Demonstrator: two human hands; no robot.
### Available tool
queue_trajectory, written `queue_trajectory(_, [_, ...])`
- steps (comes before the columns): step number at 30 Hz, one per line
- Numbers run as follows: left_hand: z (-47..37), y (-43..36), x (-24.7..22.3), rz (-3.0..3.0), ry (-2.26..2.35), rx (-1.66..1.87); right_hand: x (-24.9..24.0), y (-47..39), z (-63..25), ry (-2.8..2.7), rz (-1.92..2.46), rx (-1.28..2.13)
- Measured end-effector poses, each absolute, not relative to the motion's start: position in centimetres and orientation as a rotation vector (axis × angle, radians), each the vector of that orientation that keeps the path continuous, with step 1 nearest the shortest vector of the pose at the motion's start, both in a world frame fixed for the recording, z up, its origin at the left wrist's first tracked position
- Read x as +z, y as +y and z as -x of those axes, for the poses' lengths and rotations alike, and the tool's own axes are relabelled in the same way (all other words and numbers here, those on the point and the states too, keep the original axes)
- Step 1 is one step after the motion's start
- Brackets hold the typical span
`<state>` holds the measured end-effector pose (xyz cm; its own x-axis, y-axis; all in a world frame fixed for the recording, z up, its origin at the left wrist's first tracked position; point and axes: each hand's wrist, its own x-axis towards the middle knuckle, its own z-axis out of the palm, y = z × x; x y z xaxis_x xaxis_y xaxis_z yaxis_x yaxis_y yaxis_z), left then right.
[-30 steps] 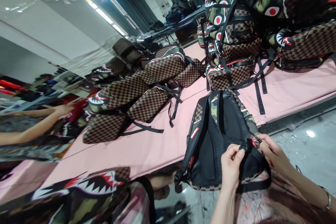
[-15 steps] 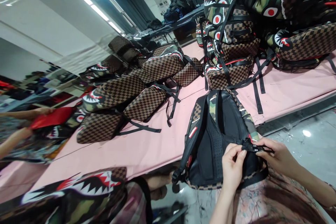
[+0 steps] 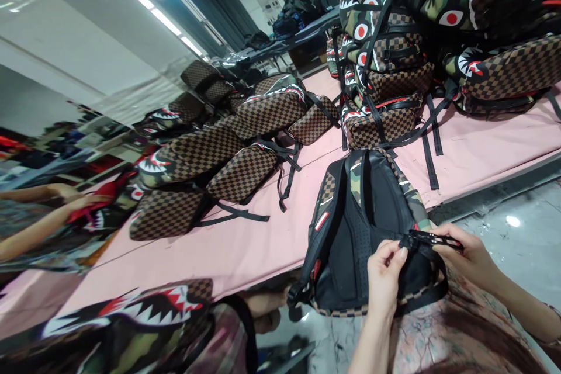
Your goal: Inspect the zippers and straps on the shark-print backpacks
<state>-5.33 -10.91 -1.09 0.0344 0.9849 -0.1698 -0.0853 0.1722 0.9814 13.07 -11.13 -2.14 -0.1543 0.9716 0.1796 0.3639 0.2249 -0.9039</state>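
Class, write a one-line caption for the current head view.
Two hands work at a black strap on a checkered, camouflage-trimmed backpack beside a pink table.

The head camera looks forward and steeply down from the wearer's head, its view slanted, close above the black-backed backpack point(image 3: 355, 245), with the pink-covered table point(image 3: 245, 245) reaching away toward distant dark curtains point(image 3: 223, 6).

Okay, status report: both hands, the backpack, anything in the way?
Left hand pinching black strap. Right hand gripping slim black item. Backpack straps-up at table edge. Stacked bags close beyond its top.
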Motion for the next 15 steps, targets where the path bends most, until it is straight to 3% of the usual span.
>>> queue_trajectory(7, [4.61, -10.71, -1.19, -0.564, 1.074, 1.116, -3.04, -11.74, -13.53, -1.735, 1.280, 0.911])
queue_trajectory(15, [4.59, -10.98, -0.92, -0.830, 1.167, 1.115, -2.64, -11.26, -13.09, -1.771, 1.232, 0.872])
